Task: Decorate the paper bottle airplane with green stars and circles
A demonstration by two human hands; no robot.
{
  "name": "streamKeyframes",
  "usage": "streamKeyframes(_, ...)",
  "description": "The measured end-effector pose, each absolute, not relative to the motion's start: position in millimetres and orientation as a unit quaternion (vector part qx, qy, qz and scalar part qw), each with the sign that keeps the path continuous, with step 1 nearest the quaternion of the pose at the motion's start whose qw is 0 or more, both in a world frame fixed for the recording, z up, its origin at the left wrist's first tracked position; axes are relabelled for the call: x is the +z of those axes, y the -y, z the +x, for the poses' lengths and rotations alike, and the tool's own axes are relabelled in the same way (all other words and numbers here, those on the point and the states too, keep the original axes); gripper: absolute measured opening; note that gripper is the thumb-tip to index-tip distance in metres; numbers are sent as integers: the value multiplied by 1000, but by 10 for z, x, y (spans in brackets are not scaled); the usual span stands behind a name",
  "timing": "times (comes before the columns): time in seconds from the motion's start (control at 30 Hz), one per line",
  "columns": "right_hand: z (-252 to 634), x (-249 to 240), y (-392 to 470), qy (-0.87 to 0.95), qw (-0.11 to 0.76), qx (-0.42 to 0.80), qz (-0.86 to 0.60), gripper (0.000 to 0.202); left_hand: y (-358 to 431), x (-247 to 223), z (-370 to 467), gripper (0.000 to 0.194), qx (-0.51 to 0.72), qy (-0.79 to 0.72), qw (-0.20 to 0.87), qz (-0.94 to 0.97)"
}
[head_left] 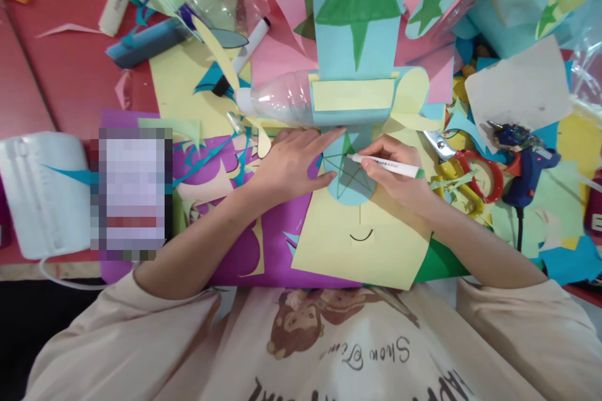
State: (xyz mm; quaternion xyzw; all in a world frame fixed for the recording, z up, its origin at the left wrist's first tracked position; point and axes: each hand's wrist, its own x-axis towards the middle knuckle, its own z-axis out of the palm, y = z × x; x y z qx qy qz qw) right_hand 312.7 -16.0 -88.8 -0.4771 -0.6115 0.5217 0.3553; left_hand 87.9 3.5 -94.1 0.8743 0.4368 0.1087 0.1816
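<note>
- Hands at work close together: the left hand (pixel 291 163) lies flat and spread, its index finger and thumb framing one side of the blue paper piece, probably to steady it; the right hand (pixel 399 175) pinches a marker like a pen, likely for fine control.
- Red worktop (pixel 61 81), beneath everything, strewn with paper scraps.
- Pale yellow sheet (pixel 324 244), between the forearms, bearing a curved smile line near the person; it lies under the blue paper piece, perhaps as backing.
- Plastic bottle (pixel 286 97), on its side just beyond the hands, long axis crosswise, white cap to the left.
- Blue paper piece (pixel 357 185), between the hands, its rounded end towards the person, long axis running away; a green star outline shows on it.
- Marker (pixel 395 166), tip on the outline, pointing left and slightly away; its long axis slants back to a green end at right.
</note>
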Motion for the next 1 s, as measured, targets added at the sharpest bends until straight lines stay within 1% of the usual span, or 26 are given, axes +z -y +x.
streamKeyframes(0.23,3118,-831,143,637,336,511,-469,10,-41,-943,881,61,109,-436,185,874)
streamKeyframes(0.4,3115,-785,157,635,310,522,-478,11,-41,-926,886,61,105,-437,188,873)
streamKeyframes(0.6,3118,-772,166,640,291,536,-467,8,-36,-922,890,61,100,-441,180,874)
streamKeyframes(0.67,3113,-767,158,627,299,543,-471,10,-34,-920,891,62,97,-442,181,873)
streamKeyframes(0.77,3109,-759,142,581,343,553,-490,12,-34,-918,888,62,94,-443,185,872)
streamKeyframes(0.87,3119,-745,151,563,371,558,-484,7,-36,-924,884,62,93,-441,185,873)
streamKeyframes(1.0,3136,-727,213,579,347,554,-488,12,-37,-940,885,62,95,-441,181,874)
